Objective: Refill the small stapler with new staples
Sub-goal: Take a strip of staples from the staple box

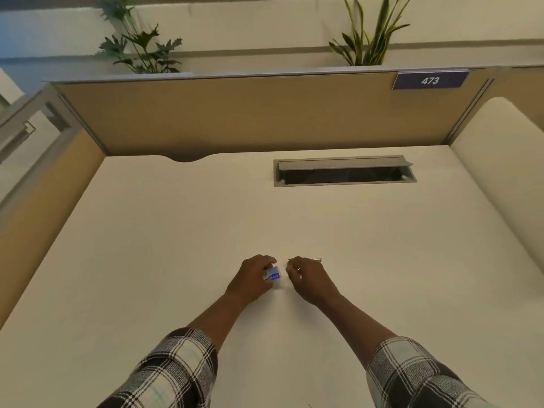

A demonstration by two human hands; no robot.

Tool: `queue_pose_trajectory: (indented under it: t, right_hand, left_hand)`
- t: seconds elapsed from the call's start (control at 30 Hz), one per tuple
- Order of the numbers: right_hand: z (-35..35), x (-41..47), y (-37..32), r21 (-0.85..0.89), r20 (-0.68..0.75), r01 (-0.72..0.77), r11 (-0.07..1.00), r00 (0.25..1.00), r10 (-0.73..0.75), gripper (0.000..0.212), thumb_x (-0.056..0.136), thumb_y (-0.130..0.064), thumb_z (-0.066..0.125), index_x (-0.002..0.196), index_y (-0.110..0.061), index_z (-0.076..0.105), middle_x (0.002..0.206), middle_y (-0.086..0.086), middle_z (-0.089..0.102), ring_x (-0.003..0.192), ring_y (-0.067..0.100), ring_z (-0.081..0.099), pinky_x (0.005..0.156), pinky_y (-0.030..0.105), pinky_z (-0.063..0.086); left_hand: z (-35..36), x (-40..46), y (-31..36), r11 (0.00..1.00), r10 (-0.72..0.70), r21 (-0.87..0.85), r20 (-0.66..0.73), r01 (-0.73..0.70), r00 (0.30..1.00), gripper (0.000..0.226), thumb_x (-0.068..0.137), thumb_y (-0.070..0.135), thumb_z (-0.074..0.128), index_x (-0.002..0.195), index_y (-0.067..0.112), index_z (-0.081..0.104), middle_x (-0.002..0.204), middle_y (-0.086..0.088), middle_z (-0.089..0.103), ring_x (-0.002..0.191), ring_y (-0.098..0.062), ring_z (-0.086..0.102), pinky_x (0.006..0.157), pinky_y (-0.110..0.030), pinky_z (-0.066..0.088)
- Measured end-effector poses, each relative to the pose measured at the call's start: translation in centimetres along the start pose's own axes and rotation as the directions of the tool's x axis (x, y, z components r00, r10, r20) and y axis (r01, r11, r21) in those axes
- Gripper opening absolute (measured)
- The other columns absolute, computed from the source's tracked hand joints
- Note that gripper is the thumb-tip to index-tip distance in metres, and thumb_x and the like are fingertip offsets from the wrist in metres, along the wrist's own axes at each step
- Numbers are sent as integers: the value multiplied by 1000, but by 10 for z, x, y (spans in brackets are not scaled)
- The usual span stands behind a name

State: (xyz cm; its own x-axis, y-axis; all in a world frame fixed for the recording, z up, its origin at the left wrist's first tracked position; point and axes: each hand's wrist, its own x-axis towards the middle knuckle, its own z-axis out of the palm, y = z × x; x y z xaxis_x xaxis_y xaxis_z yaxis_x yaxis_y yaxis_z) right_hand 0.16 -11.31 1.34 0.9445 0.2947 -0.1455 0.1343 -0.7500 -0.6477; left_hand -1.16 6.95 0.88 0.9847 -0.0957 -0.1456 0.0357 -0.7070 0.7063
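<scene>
Left hand (252, 279) pinches a small blue-and-white box (272, 273) on the desk (176, 231). Right hand (306, 279) pinches a small silvery item (306, 260), identity unclear.

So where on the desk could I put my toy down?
Nearly anywhere. The white desk is bare to the left of the left hand and to the right of the right hand, and between the hands and the grey cable slot. Only the middle is crowded, where the left hand holds a small blue-and-white box.
</scene>
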Motion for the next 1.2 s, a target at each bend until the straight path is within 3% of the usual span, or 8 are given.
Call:
queue_pose_trajectory:
  t: [0.17,0.23,0.37,0.43,0.5,0.63,0.9,1.2]
  right_hand:
    - [2,2,-12,167,32,-91,982,996,87,29,92,-25,59,117,-10,63,100,9,73,90,19,67,73,22,43]
    - [2,1,-14,216,33,-112,970,994,107,19,91,-21,61,108,-12,65,89,6,75,75,9,66,67,22,43]
    - [-1,1,-14,311,-6,-155,938,986,165,9,90,-21,65,97,-15,66,77,1,74,57,-9,63,58,6,44]
    - [-4,1,-14,364,-13,-181,914,980,199,11,88,-22,68,96,-15,67,73,-2,73,57,-8,65,58,4,44]
    - [-6,0,-14,411,3,-206,888,974,225,13,86,-22,70,97,-15,67,71,-3,73,61,-2,69,62,12,48]
    - [-10,-4,-14,481,15,-230,846,967,255,15,84,-21,72,97,-15,68,75,2,76,67,10,74,61,18,47]
    - [-15,-11,-18,506,15,-231,831,966,259,14,88,-12,57,99,-15,66,83,5,77,72,12,75,64,23,52]
    - [-21,-16,-19,408,-75,-192,893,967,243,27,82,-3,48,98,-17,65,80,3,77,73,12,73,70,31,58]
  left_hand:
    - [-5,-2,10,995,83,-48,-18,-84,996,39,75,4,74,113,8,68,108,-8,70,97,-17,64,83,-16,47]
    - [-5,-4,11,992,78,-98,-39,-82,996,35,73,4,75,108,11,70,105,-5,71,95,-15,64,80,-15,47]
    - [-2,-6,10,953,-98,-295,-65,75,993,35,72,9,81,105,14,71,102,2,70,93,-14,67,75,-8,49]
    - [-2,-7,9,895,-200,-413,-28,171,979,33,74,11,82,105,14,70,101,-1,71,92,-17,68,75,-20,57]
    - [-2,-8,11,794,-274,-555,40,249,961,33,75,7,80,106,11,69,100,-10,72,86,-24,73,70,-33,62]
    - [-3,-9,20,630,-397,-687,114,361,911,27,75,3,79,99,10,68,90,-15,73,70,-24,75,56,-26,59]
    - [2,-10,26,529,-499,-753,96,391,861,25,82,4,74,101,-4,60,91,-22,73,70,-25,75,59,-27,61]
    - [2,-12,24,465,-544,-806,66,365,837,7,84,-4,68,78,0,66,78,-18,72,62,-21,74,56,-26,60]
